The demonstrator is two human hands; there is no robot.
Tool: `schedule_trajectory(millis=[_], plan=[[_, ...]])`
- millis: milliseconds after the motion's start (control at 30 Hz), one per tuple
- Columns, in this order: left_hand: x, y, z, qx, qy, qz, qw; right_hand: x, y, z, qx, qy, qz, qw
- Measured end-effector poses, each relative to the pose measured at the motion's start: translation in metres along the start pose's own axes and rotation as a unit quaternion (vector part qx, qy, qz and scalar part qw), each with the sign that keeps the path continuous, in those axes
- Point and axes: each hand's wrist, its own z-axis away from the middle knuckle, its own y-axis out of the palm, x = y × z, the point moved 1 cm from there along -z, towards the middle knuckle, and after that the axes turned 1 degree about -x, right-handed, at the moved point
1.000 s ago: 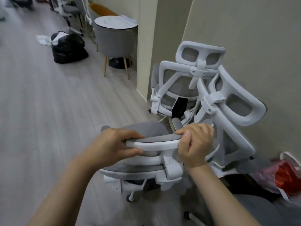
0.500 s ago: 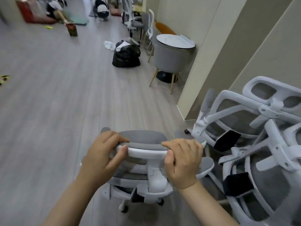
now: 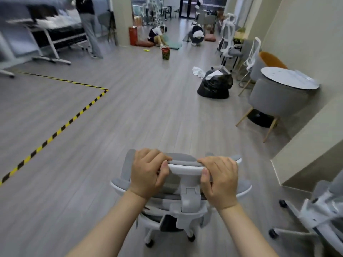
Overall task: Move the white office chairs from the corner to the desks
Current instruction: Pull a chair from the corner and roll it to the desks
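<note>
left hand [image 3: 148, 175], right hand [image 3: 220, 182] clamped on chair headrest [image 3: 185, 165] | grey plank floor [image 3: 130, 117]

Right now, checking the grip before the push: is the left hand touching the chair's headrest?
Touching. The head view shows the left hand wrapped over the headrest, fingers on top and thumb pressed against its white rim.

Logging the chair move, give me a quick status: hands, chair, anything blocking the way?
Left hand and right hand both gripping the chair headrest. Chair on its wheels, facing open floor. Black trash bag ahead to the right.
</note>
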Motion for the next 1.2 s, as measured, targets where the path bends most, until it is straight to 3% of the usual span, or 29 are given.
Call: schedule_trajectory(millis=[533, 967, 1200], plan=[[0.249, -0.035, -0.108, -0.078, -0.146, -0.142, 0.976, 0.057, 0.284, -0.175, -0.029, -0.100, -0.116, 0.988], [0.432, -0.065, -0.209, -0.160, -0.310, -0.262, 0.900, 0.119, 0.484, -0.321, 0.125, -0.178, -0.247, 0.944], [0.524, -0.074, -0.249, -0.190, -0.348, -0.311, 0.864, 0.148, 0.586, -0.384, 0.115, -0.197, -0.305, 0.925]])
